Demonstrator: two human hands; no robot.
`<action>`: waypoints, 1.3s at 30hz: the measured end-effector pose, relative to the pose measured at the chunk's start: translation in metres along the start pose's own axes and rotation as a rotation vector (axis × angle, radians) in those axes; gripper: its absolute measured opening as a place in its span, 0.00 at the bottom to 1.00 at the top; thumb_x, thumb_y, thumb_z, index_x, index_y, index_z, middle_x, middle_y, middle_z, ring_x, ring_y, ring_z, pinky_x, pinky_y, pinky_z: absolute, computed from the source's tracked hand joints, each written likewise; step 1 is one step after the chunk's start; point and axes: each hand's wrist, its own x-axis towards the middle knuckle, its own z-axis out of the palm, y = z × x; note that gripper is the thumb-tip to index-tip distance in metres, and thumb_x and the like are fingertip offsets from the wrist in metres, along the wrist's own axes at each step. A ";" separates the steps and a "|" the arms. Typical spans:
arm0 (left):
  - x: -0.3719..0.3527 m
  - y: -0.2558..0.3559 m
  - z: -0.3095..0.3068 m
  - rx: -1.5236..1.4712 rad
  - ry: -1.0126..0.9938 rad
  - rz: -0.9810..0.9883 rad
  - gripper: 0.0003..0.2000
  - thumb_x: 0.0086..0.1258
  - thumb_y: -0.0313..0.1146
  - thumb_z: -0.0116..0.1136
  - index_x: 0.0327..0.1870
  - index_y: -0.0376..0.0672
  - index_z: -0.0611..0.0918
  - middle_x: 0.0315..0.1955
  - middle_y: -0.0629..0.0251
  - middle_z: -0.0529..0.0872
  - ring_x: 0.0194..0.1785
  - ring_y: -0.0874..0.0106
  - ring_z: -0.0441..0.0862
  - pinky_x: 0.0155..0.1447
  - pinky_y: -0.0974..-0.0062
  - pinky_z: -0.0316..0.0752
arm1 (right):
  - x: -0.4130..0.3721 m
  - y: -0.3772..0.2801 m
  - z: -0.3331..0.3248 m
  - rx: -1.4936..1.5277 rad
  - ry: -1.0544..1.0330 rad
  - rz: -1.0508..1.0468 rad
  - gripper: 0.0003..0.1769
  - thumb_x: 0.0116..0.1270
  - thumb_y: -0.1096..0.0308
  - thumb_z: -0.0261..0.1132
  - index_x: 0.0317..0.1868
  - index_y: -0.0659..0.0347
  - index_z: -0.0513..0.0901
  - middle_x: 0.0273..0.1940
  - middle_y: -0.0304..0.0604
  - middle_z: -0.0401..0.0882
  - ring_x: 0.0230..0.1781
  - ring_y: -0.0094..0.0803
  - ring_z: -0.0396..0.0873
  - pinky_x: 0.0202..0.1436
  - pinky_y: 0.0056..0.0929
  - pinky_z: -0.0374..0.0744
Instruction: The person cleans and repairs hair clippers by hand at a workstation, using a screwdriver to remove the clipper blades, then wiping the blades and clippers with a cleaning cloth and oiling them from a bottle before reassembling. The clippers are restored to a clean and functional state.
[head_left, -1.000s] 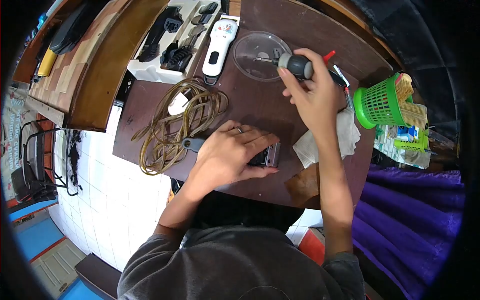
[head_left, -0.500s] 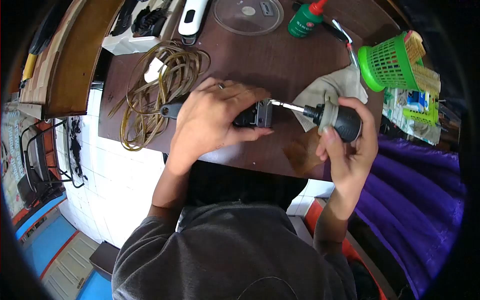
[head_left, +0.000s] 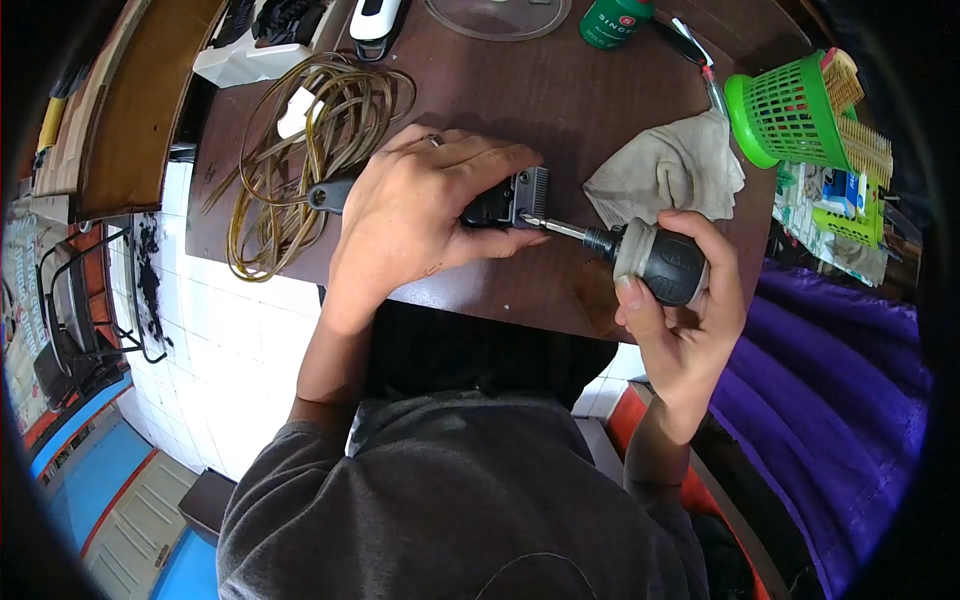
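Observation:
My left hand [head_left: 405,215] is closed over a hair clipper [head_left: 508,203], pressing it to the brown table. The clipper's toothed metal blade points right, past my fingertips. In my right hand [head_left: 690,310] is a stubby screwdriver [head_left: 655,262] with a black and grey handle, gripped between thumb and fingers. Its shaft points left, and the tip meets the near part of the clipper's blade, where a screw seems to sit. Most of the clipper's body is hidden under my left hand.
A coiled cord [head_left: 330,130] lies left of the clipper. A grey cloth [head_left: 670,170] rests behind the screwdriver. Farther back are a green oil bottle [head_left: 612,22], a white clipper [head_left: 376,22] and a round clear lid [head_left: 500,15]. A green basket [head_left: 790,122] with combs stands at right.
The screwdriver tip has moved from the far part of the clipper's blade to its near part. My right hand has shifted slightly left and nearer. My left hand still holds the clipper.

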 end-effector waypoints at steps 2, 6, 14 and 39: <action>0.000 -0.001 0.001 0.004 0.015 0.018 0.26 0.54 0.52 0.72 0.51 0.45 0.87 0.41 0.62 0.90 0.46 0.63 0.86 0.52 0.68 0.75 | 0.000 -0.001 0.000 -0.041 0.000 0.018 0.28 0.59 0.80 0.75 0.60 0.67 0.77 0.43 0.44 0.85 0.41 0.23 0.84 0.45 0.20 0.81; 0.000 -0.001 0.000 0.003 0.009 0.012 0.27 0.54 0.52 0.73 0.52 0.45 0.87 0.41 0.62 0.90 0.46 0.62 0.86 0.53 0.68 0.75 | 0.001 0.001 0.003 -0.090 0.008 -0.008 0.27 0.59 0.79 0.75 0.59 0.66 0.77 0.43 0.44 0.85 0.41 0.22 0.83 0.43 0.19 0.80; -0.001 0.000 -0.002 -0.014 -0.022 -0.016 0.27 0.54 0.51 0.73 0.52 0.45 0.87 0.44 0.63 0.90 0.48 0.62 0.86 0.56 0.68 0.75 | 0.004 0.004 0.000 -0.064 0.024 0.102 0.21 0.65 0.78 0.72 0.57 0.65 0.78 0.36 0.35 0.81 0.33 0.13 0.76 0.33 0.12 0.71; 0.000 0.000 -0.002 -0.008 -0.043 -0.021 0.26 0.56 0.51 0.71 0.52 0.44 0.86 0.46 0.63 0.89 0.50 0.62 0.86 0.58 0.68 0.74 | 0.030 -0.021 -0.001 -0.487 -0.165 -0.400 0.29 0.52 0.78 0.77 0.57 0.63 0.82 0.42 0.49 0.85 0.37 0.38 0.85 0.40 0.32 0.81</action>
